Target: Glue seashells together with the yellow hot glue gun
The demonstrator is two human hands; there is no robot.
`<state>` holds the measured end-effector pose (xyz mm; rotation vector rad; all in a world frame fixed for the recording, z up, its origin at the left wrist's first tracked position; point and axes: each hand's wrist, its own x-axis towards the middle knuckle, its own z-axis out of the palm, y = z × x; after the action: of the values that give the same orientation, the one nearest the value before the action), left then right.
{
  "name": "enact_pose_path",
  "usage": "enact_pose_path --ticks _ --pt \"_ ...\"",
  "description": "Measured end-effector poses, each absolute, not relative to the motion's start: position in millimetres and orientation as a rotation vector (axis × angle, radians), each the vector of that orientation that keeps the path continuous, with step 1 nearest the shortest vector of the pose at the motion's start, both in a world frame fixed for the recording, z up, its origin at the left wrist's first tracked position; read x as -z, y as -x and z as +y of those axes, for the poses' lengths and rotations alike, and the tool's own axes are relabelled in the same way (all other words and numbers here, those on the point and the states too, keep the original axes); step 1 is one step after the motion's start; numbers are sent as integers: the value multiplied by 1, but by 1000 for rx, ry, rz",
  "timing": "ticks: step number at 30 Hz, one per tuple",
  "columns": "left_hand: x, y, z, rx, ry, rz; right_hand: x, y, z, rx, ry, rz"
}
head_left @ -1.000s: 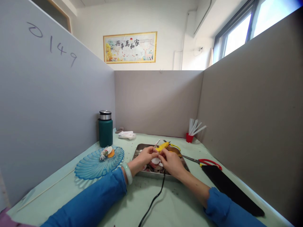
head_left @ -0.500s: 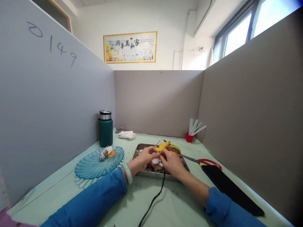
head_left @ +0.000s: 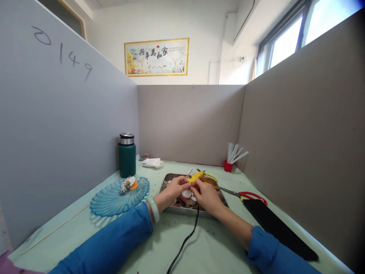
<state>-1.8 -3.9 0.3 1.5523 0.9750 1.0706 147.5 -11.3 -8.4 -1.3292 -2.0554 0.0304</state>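
My left hand (head_left: 177,188) and my right hand (head_left: 207,195) meet fingertip to fingertip above a metal tray (head_left: 182,210). Both are closed in a pinch, and whatever lies between the fingers is too small to make out. White and reddish shells (head_left: 186,194) fill the tray beneath them. Just beyond the fingers, a yellow glue gun (head_left: 196,176) rests over the tray. A black cord (head_left: 185,241) runs from the tray's near edge toward me.
On the left, a blue glass plate (head_left: 107,201) carries a small shell cluster (head_left: 129,184), with a green bottle (head_left: 127,158) behind. Red-handled scissors (head_left: 252,196) and a black flat case (head_left: 281,230) lie right. A red cup (head_left: 228,166) holds white sticks. Grey partitions (head_left: 191,121) enclose the table.
Hardly anything differs. The fingertips of both hands have shifted very slightly against each other; the tray, glue gun and plate are where they were.
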Motion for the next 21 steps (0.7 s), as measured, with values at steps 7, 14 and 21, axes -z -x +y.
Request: enact_pose_path --ticks 7,14,21 --pt "0 1 -3 -1087 -1557 987 9 -148 -10 -7 1339 -2058" --pt "1 2 -2 -1089 -1558 987 10 -148 -9 5 1354 -2056" --pt "1 2 -2 -1083 -1551 997 9 -148 -10 -3 1334 -2058"
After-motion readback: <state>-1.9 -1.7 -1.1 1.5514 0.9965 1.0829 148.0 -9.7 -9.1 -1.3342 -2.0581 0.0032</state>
